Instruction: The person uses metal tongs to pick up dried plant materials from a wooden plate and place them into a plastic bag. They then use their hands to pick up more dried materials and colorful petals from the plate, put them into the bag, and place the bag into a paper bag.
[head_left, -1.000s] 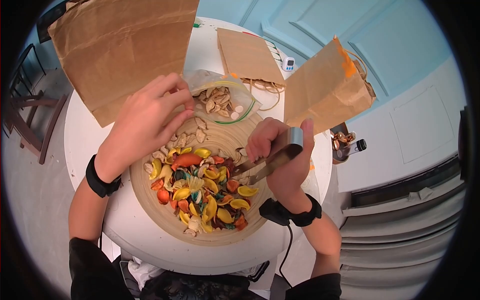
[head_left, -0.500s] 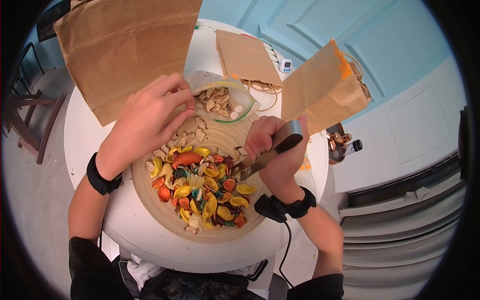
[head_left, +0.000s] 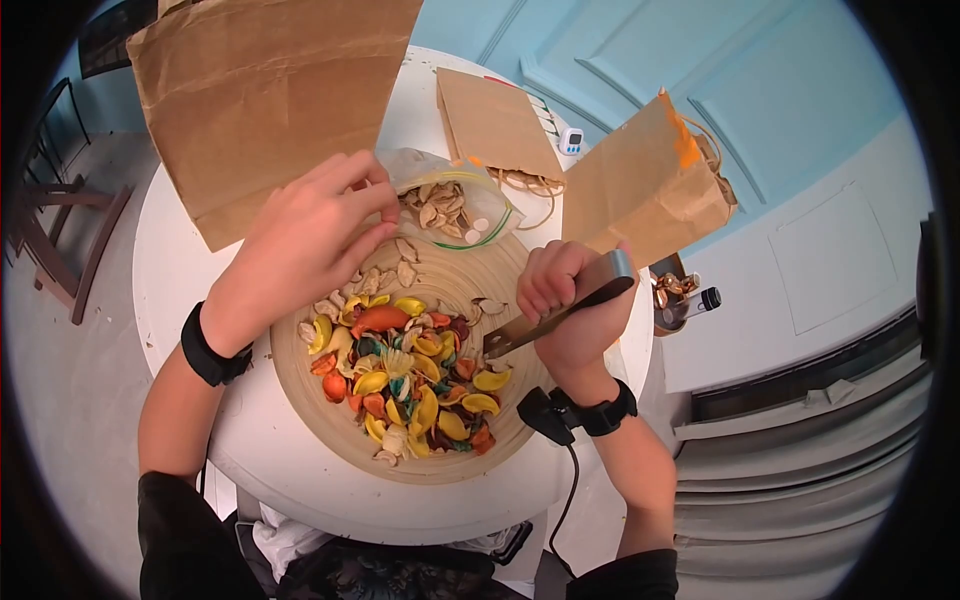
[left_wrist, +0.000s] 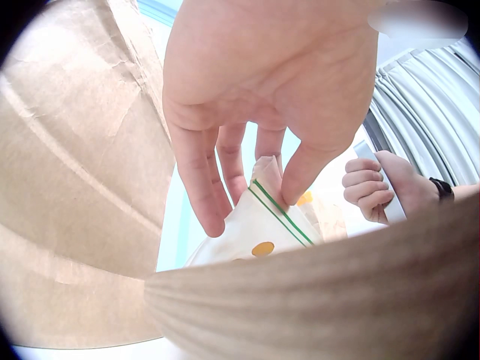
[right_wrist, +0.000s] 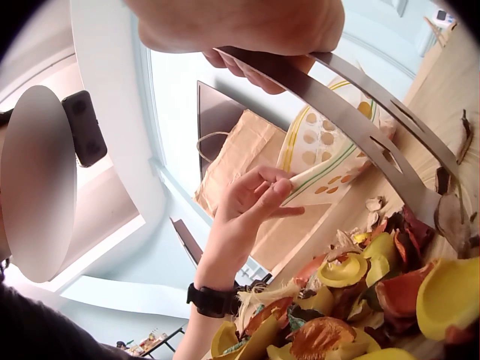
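Observation:
My left hand (head_left: pixel 315 225) pinches the rim of a clear zip bag (left_wrist: pixel 236 232) between thumb and fingers. Beige dried pieces (head_left: pixel 435 208) fill the bag's mouth, which faces the round wooden plate (head_left: pixel 455 270). On that plate lies a pile of potpourri (head_left: pixel 425 405) in yellow, orange, teal and beige. My right hand (head_left: pixel 590 335) grips metal tongs (right_wrist: pixel 352 124) by their bent end, over the plate's right side. The tong tips reach down beside the pile, right at a curled beige piece (right_wrist: pixel 450 217).
A big paper bag (head_left: pixel 265 110) stands behind my left hand. Another paper bag (head_left: pixel 500 125) lies flat at the back, near a small white timer (head_left: pixel 571 141). A third paper bag (head_left: pixel 640 190) leans at the right, and a basket of bottles (head_left: pixel 675 300) is beyond the table edge.
The tongs' two arms, spread apart a second ago, now line up in the head view. My right hand has shifted slightly. My left hand keeps its pinch on the zip bag.

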